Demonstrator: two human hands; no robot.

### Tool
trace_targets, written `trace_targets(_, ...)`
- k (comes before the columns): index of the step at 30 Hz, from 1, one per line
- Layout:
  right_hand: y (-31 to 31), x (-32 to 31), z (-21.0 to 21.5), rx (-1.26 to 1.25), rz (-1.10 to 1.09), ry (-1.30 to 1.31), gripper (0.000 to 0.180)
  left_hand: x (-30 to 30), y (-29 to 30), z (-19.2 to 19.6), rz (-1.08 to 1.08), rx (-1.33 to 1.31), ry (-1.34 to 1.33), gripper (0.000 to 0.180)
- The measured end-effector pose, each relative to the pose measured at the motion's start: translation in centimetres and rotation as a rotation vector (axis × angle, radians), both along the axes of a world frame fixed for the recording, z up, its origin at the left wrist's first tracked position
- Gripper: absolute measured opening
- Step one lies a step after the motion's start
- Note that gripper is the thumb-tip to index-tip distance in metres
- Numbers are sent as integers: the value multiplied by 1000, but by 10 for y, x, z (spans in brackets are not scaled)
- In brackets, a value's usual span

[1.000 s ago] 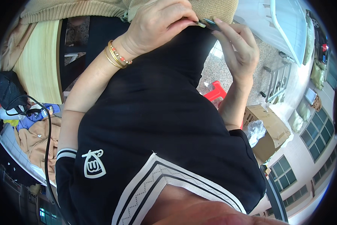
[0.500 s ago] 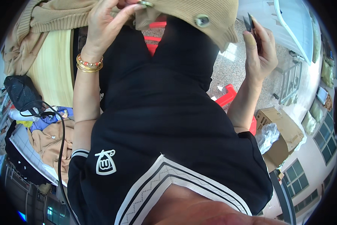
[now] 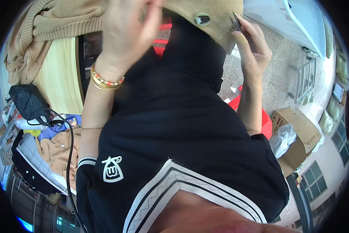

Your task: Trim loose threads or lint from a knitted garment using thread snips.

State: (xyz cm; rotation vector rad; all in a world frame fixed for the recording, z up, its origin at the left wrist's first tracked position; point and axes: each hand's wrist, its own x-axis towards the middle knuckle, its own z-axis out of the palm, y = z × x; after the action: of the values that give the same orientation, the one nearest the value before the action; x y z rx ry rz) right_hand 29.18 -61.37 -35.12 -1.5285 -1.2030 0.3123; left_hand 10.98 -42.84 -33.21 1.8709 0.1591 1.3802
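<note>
Head view.

Right hand (image 3: pixel 255 52): grip closed on small dark snips (image 3: pixel 236 25), pinched between thumb and fingers; the two tips stand slightly apart and point up and a little left, at the right margin of the knit. Contact with the cloth cannot be told.

Left hand (image 3: pixel 127 39): blurred, raised over the left part of the lap; fingers near the upper picture edge. Whether the grip is empty or pinching something cannot be told. Gold bracelets (image 3: pixel 106 83) at the wrist.

Tan knit piece (image 3: pixel 221 29): spread over the far end of the black-clad lap (image 3: pixel 190 62); its near edge slants from upper left down to a corner just beside the right hand.

Button-like disc (image 3: pixel 202 19): pale rim, dark centre, set close to that edge; long axis roughly side to side. Lies left of the snips, between the hands; right grip nearer.

Tabletop (image 3: pixel 57 81): pale wood grain, left of the lap. Heaped tan knit (image 3: pixel 65 19) over its far edge; whether joined to the lap piece is hidden. Black mesh bag (image 3: pixel 26 101) at its near left corner.

Cardboard box (image 3: pixel 299 124): right of the body, clear plastic (image 3: pixel 284 139) against it.
</note>
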Motion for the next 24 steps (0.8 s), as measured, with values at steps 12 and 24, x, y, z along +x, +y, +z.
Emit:
trace_targets(12,-18,-26,-2,-47,3,-189,41,11,1,-41,-471,-87,94,13)
trace_targets(24,-18,-27,-1,-65,-6,-335,43,19,-1,-76,-711,-248,-141,12)
